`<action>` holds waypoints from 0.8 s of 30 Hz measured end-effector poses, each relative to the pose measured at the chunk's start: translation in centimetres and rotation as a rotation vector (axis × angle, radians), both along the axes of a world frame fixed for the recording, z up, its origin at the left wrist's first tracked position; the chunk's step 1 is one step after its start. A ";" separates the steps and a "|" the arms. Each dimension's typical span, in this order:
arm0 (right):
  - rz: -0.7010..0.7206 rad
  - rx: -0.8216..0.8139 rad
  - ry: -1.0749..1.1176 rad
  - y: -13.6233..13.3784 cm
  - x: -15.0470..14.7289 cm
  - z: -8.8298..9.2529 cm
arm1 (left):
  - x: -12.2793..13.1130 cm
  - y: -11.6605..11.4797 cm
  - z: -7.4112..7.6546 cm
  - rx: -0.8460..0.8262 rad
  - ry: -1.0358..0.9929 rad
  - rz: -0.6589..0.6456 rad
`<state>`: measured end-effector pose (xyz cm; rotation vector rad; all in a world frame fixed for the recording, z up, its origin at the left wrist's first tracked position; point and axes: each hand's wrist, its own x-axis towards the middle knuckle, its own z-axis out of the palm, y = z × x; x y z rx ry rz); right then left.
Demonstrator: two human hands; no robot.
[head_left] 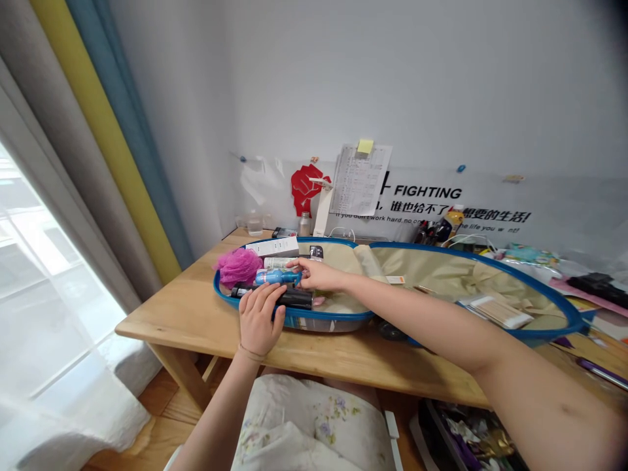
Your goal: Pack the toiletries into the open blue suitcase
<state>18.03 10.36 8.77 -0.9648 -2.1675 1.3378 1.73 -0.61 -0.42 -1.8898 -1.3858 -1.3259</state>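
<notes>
A small open suitcase with a blue rim (343,316) lies spread on the table. My left hand (260,320) reaches over its near edge, fingers stretched out on a black cylindrical object (297,298) and by a blue bottle (269,277). Coming across from the right, my right hand (318,273) has its fingers bent round the right end of the blue bottle; the fingertips are partly hidden. Beside the bottle are a pink mesh bath puff (239,267), a white box (275,246) and a white tube-like item (279,262).
The suitcase's right half holds a clear pack of thin sticks (498,311). Behind stand a white desk lamp (322,210), a small bottle (305,225) and a yellow-capped bottle (451,224). Below the wooden table (186,307), an open bag (471,435) sits on the right.
</notes>
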 end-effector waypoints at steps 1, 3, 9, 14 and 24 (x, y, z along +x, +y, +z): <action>-0.003 0.011 -0.018 0.1 0.3 -0.1 | 0.0 0.0 0.0 -0.002 -0.003 0.000; -0.013 0.037 -0.045 0.2 0.7 -0.3 | 0.1 0.0 0.0 0.003 0.000 -0.001; -0.031 0.119 -0.126 0.1 1.3 -0.3 | -0.1 0.0 0.0 0.006 0.017 0.003; -0.162 0.262 -0.237 1.9 5.2 3.4 | -0.1 0.0 0.0 0.018 0.017 -0.005; -0.377 0.439 -0.915 6.7 20.9 3.6 | -0.2 0.2 -0.2 0.021 0.019 0.004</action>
